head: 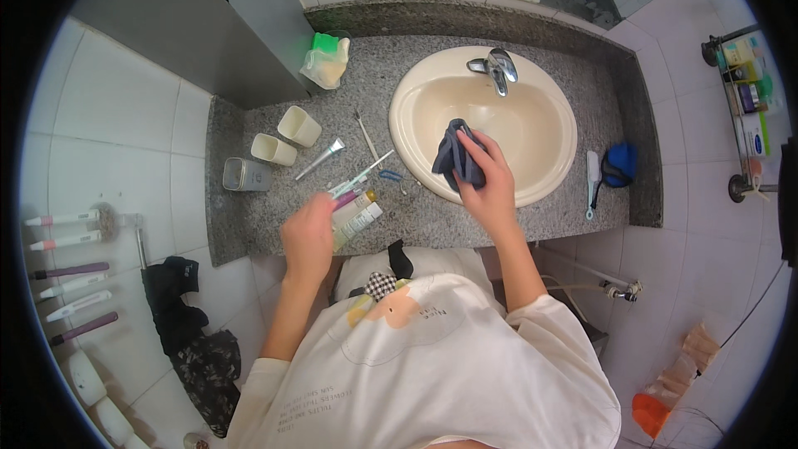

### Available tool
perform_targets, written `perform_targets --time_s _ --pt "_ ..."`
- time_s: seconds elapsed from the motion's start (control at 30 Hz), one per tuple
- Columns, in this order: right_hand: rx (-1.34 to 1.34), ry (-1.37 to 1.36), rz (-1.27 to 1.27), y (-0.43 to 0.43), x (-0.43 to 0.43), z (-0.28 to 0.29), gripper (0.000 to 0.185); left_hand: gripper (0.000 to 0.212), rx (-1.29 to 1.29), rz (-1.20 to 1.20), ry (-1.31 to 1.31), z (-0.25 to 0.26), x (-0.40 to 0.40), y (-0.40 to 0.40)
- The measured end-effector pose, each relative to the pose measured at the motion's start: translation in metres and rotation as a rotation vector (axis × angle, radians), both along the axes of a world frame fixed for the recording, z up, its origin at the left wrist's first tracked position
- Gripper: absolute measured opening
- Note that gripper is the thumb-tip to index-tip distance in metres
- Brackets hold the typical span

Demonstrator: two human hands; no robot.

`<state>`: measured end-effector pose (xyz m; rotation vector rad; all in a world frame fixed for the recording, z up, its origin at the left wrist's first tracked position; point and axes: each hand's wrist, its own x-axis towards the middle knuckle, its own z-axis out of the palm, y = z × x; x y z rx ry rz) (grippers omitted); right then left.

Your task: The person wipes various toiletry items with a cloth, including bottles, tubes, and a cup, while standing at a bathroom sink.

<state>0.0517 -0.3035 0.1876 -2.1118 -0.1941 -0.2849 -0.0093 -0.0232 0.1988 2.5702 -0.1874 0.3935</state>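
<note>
My left hand [310,237] is closed on a thin, pale green toothbrush [363,174], held above the granite counter with its head pointing up and right. Beneath and beside it lie several tubes, among them a white one [361,222]. My right hand [489,178] grips a crumpled dark grey cloth [459,153] over the front left rim of the cream oval sink [548,184]. Left of the sink, a second toothbrush [366,136] and a silver-capped tube [320,159] lie on the counter, near a small blue looped item [391,176].
Two cream cups [300,126] [274,149] and a grey cup [247,174] stand at the counter's left. A chrome faucet [500,72] is behind the basin. A white-and-blue brush [591,184] and a blue item [618,164] lie right. A grey partition [249,25] borders the back left.
</note>
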Motion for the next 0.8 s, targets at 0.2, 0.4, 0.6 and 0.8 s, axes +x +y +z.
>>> perform_targets --time_s 0.2,0.4,0.6,0.8 --pt "-0.362 -0.035 0.618 0.039 -0.016 0.061 0.071 0.009 0.148 -0.361 -0.111 0.018 0.009 -0.008" --pt "-0.626 0.098 0.312 -0.006 0.009 0.007 0.048 0.009 0.141 -0.382 -0.044 0.021 0.009 0.014" --pt "-0.198 -0.025 0.516 0.025 -0.018 0.060 0.069 0.009 0.172 -0.350 -0.018 0.002 -0.004 0.011" --pt "-0.401 0.089 0.562 0.039 -0.011 0.010 0.054 0.007 0.193 -0.418 -0.001 0.009 0.001 -0.006"
